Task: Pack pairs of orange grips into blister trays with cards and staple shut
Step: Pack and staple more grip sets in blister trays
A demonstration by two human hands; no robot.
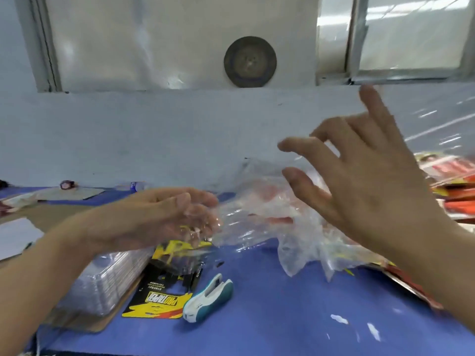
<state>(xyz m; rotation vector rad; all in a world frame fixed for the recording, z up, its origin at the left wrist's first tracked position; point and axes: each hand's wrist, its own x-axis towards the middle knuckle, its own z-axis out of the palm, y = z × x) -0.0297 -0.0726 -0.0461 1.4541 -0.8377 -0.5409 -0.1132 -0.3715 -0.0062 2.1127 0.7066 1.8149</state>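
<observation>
We look from the head camera onto a blue table set against a pale wall, with a dark round disc on the ledge above. Our left hand has its fingers curled round the edge of a clear plastic bag, which is lifted above the table. Blurred orange grips show through it. Our right hand hovers over the bag with fingers spread, gripping nothing. Below the left hand lies a yellow-and-black Pro Taper card, with a white and teal stapler just beside it. A stack of clear blister trays sits on the left. Orange packs are piled at the right edge.
</observation>
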